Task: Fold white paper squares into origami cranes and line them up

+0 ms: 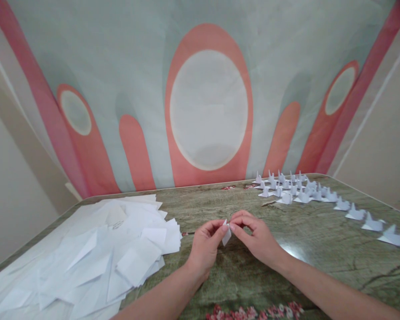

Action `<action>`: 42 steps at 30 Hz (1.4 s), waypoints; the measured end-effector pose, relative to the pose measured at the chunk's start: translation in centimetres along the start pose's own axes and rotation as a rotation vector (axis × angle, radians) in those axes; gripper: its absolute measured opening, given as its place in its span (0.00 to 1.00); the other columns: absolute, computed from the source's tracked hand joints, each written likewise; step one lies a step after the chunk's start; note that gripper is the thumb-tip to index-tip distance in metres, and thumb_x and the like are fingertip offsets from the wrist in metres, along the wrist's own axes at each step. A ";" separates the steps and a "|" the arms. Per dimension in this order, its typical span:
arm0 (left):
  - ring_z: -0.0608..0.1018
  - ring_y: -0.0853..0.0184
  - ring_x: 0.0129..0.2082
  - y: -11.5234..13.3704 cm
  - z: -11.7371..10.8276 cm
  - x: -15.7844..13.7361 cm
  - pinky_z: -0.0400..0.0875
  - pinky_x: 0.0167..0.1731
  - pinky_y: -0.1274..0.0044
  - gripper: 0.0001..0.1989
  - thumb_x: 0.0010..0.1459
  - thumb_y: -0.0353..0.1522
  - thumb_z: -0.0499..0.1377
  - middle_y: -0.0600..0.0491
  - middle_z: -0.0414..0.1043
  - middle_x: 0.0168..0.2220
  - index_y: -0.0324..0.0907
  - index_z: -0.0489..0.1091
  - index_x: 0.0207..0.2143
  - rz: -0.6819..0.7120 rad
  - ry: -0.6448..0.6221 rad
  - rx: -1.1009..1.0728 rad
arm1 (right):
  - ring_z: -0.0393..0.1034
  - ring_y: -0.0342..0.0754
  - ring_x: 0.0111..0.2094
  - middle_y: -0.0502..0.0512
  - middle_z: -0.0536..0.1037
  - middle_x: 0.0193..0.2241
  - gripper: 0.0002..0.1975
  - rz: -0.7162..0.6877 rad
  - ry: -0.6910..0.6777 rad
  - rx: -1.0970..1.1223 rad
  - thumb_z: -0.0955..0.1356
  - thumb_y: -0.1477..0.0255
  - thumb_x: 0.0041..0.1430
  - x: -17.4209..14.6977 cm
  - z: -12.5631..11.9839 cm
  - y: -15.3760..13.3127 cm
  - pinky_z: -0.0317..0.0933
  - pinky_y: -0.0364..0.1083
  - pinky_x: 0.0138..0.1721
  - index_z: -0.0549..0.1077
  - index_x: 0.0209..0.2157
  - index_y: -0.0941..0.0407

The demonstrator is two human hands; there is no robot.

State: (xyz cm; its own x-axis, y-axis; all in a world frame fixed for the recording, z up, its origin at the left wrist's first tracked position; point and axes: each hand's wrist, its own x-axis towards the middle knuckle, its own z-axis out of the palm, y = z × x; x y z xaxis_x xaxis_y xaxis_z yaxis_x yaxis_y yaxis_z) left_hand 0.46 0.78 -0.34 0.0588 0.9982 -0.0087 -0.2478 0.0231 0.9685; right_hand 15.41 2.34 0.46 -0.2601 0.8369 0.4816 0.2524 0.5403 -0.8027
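Note:
A small folded piece of white paper [226, 237] is held up just above the table, between my two hands. My left hand [205, 243] pinches it by its left side with thumb and fingers. On the other side, my right hand [253, 233] is closed with thumb and forefinger at the paper's upper right edge. The lower tip of the folded paper points down and shows below my fingertips. Part of its upper end is hidden behind the fingers.
Loose white paper squares [133, 262] lie in a spread heap on the left. Several folded white paper cranes [303, 195] stand in rows at the back right, trailing to the right edge. The wood-patterned table [320, 271] meets a patterned backdrop [146, 53] behind.

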 end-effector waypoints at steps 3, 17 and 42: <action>0.69 0.71 0.28 0.1 0.0 -0.1 0.62 0.31 0.80 0.13 0.46 0.38 0.64 0.53 0.72 0.28 0.37 0.73 0.31 0.024 -0.005 0.003 | 0.66 0.45 0.31 0.53 0.70 0.30 0.06 -0.019 0.022 0.001 0.64 0.72 0.55 -0.1 0.1 0.0 0.62 0.45 0.34 0.71 0.28 0.57; 0.70 0.70 0.29 0.1 0.1 -0.1 0.63 0.34 0.78 0.10 0.45 0.36 0.64 0.53 0.72 0.28 0.38 0.75 0.30 0.062 0.042 0.049 | 0.65 0.45 0.31 0.54 0.69 0.31 0.03 -0.108 0.092 -0.082 0.65 0.77 0.52 -0.3 0.3 -0.3 0.62 0.44 0.33 0.70 0.29 0.56; 0.69 0.68 0.33 -0.1 -0.3 0.0 0.61 0.38 0.78 0.09 0.49 0.35 0.61 0.53 0.72 0.31 0.39 0.75 0.31 0.104 0.008 0.167 | 0.65 0.46 0.35 0.53 0.68 0.31 0.05 -0.227 0.092 -0.237 0.64 0.79 0.53 -0.5 0.3 0.2 0.61 0.45 0.37 0.69 0.28 0.56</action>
State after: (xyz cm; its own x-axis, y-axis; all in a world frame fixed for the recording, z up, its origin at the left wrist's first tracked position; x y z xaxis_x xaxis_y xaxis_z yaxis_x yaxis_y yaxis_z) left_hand 0.24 0.74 -0.49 0.0333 0.9951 0.0927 -0.0878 -0.0894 0.9921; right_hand 15.27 2.00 -0.05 -0.2524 0.6914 0.6770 0.4102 0.7101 -0.5722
